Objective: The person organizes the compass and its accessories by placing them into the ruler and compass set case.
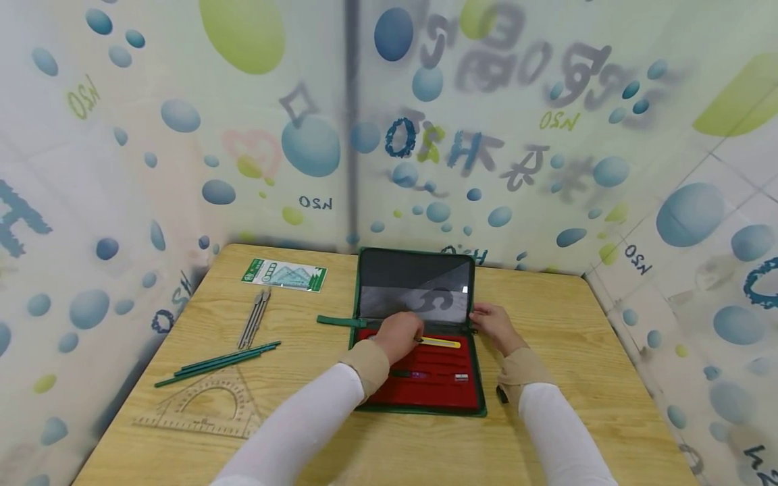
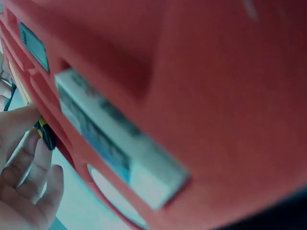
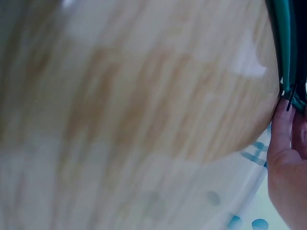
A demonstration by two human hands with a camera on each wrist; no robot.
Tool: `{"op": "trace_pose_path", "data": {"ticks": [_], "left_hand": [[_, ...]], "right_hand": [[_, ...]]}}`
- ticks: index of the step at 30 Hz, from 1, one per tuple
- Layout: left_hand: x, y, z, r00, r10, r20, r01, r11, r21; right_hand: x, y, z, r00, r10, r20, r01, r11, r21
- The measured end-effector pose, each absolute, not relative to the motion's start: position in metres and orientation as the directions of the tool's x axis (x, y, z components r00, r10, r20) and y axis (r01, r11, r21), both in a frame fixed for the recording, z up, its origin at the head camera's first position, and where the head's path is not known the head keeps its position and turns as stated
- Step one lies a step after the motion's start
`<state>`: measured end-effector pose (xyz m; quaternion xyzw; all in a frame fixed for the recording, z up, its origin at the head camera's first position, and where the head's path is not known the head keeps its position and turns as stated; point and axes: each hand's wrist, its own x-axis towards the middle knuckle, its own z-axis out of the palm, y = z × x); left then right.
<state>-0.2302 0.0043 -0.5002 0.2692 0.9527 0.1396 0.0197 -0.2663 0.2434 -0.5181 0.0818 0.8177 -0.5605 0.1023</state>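
Left hand (image 1: pixel 398 336) pinches a cutter (image 1: pixel 442 343) near the hinge edge of the case (image 1: pixel 425 410); slackening could drop it. Right hand (image 1: pixel 498 327) touches the lid's (image 1: pixel 413 278) right edge, grip unclear; a bump could close it.

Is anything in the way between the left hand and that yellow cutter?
No, nothing visible is in the way. The left hand has its fingers right on the dark end of the yellow cutter, and the lid of the green case is open.
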Motion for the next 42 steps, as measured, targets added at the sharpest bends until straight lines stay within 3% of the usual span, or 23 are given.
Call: {"op": "trace_pose_path", "data": {"ticks": [10,15,26,42], "left_hand": [[-0.230,0.008,-0.500,-0.809,0.586,0.047,0.588,0.803,0.097],[-0.227,0.013,-0.497,-0.808,0.589,-0.012,0.589,0.808,-0.023],[-0.218,0.015,-0.494,-0.802,0.597,-0.025,0.594,0.792,-0.140],[-0.220,0.011,-0.504,-0.826,0.564,0.012,0.564,0.825,0.019]], "right_hand": [[-0.267,0.244,-0.520,-0.966,0.015,-0.258,0.247,0.343,-0.906],[-0.269,0.247,-0.522,-0.966,0.009,-0.257,0.248,0.303,-0.920],[-0.269,0.246,-0.521,-0.965,0.008,-0.261,0.252,0.287,-0.924],[-0.269,0.245,-0.520,-0.959,0.015,-0.283,0.274,0.310,-0.910]]}}
